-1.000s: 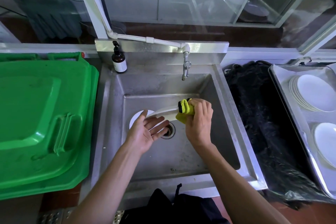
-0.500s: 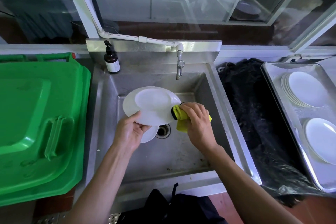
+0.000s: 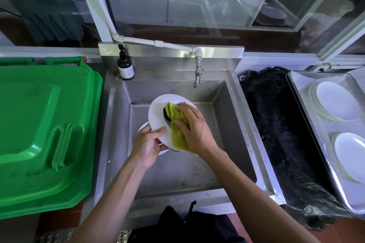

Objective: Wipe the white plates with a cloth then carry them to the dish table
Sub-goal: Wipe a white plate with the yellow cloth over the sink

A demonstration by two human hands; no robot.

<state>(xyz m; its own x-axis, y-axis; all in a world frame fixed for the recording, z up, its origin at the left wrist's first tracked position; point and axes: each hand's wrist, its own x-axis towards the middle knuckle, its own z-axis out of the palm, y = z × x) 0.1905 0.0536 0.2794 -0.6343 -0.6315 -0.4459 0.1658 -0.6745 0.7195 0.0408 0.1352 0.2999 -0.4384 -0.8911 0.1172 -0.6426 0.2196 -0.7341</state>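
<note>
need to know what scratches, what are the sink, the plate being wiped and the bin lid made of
Sink: looks like stainless steel, dull brushed grey with soft reflections and water marks.
Plate: probably glazed ceramic, smooth plain white, though melamine would look alike.
Bin lid: moulded plastic, glossy green with a formed handle.

A steel sink is holding a small plate at its centre. A soap bottle is standing at eleven o'clock; a tray at three o'clock is bearing stacked plates.

No legible text — the pump bottle label is blurred.
</note>
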